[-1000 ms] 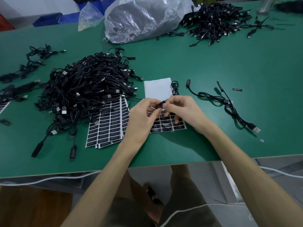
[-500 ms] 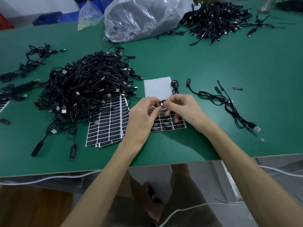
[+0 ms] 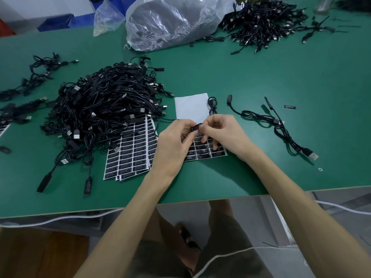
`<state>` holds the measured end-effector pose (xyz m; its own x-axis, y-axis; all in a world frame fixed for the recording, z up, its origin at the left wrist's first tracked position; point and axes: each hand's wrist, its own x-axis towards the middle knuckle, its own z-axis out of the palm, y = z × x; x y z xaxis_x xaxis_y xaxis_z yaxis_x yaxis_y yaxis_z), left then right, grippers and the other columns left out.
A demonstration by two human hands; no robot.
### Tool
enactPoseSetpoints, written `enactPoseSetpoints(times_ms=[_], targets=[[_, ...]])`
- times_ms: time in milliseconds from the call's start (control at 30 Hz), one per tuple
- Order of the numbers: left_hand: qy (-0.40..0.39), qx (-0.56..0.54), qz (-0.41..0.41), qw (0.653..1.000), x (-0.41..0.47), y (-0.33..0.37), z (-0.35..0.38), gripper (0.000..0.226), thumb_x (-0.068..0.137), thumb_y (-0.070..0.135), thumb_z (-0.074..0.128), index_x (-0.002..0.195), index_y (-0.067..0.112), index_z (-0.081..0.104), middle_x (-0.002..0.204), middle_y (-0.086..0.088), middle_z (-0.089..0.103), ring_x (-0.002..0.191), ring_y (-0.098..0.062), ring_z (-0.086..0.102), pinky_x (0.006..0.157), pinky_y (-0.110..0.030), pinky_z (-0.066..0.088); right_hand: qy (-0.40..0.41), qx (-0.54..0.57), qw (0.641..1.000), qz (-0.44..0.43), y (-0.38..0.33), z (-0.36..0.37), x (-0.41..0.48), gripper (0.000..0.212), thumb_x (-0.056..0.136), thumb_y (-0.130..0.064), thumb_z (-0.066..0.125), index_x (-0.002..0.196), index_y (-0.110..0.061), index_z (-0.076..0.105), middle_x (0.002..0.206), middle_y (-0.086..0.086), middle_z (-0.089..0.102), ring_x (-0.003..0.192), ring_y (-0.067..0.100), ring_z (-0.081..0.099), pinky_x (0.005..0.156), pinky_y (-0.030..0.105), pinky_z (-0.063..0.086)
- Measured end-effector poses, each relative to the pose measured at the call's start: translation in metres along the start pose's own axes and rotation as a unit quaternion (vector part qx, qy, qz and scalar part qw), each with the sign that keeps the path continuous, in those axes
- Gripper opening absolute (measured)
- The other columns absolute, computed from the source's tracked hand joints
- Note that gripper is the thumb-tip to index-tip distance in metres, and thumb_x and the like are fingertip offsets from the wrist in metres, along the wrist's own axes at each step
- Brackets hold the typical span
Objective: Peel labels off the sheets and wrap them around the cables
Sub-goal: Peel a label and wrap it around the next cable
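Observation:
My left hand (image 3: 173,145) and my right hand (image 3: 224,133) meet above a sheet of black labels (image 3: 202,151). Both pinch a thin black cable (image 3: 212,105) at a small black label (image 3: 195,128) between the fingertips. The cable loops away over a blank white backing sheet (image 3: 190,109). More label sheets (image 3: 130,151) lie fanned out to the left, partly under a big heap of black USB cables (image 3: 100,109).
Two loose cables (image 3: 281,125) lie to the right, with a stray label (image 3: 290,107) beyond them. A clear plastic bag (image 3: 172,21) and a second cable heap (image 3: 263,23) sit at the back. More cables (image 3: 30,81) lie far left. The green table's edge (image 3: 200,201) is near me.
Both hands stay in place over the label sheet; the fingers shift slightly as they work the label on the cable.

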<state>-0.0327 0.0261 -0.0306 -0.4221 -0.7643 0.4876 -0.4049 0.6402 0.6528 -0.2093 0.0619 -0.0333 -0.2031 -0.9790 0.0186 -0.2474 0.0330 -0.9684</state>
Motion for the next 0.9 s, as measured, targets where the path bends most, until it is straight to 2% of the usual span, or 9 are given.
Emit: enactPoseSetpoints(times_ms=[133,233,400,567,900], targets=[[-0.002,-0.003,0.005,1.0,-0.0004,0.0011,0.0,0.023,0.092,0.008,0.076,0.114,0.006,0.071,0.104,0.0,0.071,0.09,-0.003,0.063,0.081,-0.009,0.049,0.003,-0.01,1.0,0.001,0.0005,0.0,0.0005,0.011,0.093,-0.016,0.067,0.082,-0.015,0.065,0.071,0.006,0.075,0.044,0.019,0.053,0.05,0.03,0.047],[-0.001,0.001,0.014,1.0,-0.0007,0.0012,0.0001,0.023,0.092,0.007,0.076,0.115,0.006,0.071,0.104,-0.002,0.071,0.091,-0.004,0.062,0.082,-0.011,0.051,0.006,-0.02,1.0,0.003,0.0012,0.0002,0.0009,0.011,0.092,-0.017,0.067,0.081,-0.015,0.065,0.07,0.005,0.075,0.042,0.017,0.054,0.05,0.029,0.046],[-0.008,0.017,0.037,0.999,-0.0011,0.0011,-0.0001,0.027,0.093,0.007,0.075,0.12,0.006,0.071,0.105,-0.006,0.071,0.087,-0.006,0.063,0.084,-0.022,0.055,0.008,-0.037,0.999,0.009,0.0007,0.0011,0.0015,0.011,0.091,-0.016,0.067,0.08,-0.016,0.064,0.069,0.004,0.074,0.042,0.016,0.054,0.051,0.028,0.045],[-0.01,0.024,0.047,0.999,-0.0015,0.0,0.0013,0.02,0.094,0.007,0.074,0.114,0.006,0.073,0.102,-0.006,0.07,0.087,-0.015,0.066,0.082,-0.035,0.057,0.01,-0.055,0.998,0.013,-0.0011,0.0014,0.0009,0.009,0.09,-0.016,0.066,0.081,-0.015,0.064,0.069,0.002,0.074,0.042,0.016,0.055,0.056,0.041,0.046],[-0.002,0.022,0.048,0.999,-0.0016,-0.0017,0.0024,0.019,0.095,0.009,0.073,0.114,0.008,0.073,0.103,-0.003,0.07,0.087,-0.01,0.065,0.082,-0.032,0.057,0.005,-0.052,0.998,0.024,-0.0044,-0.0003,-0.0009,0.01,0.091,-0.017,0.065,0.081,-0.016,0.064,0.071,0.004,0.075,0.043,0.015,0.055,0.059,0.041,0.046]])
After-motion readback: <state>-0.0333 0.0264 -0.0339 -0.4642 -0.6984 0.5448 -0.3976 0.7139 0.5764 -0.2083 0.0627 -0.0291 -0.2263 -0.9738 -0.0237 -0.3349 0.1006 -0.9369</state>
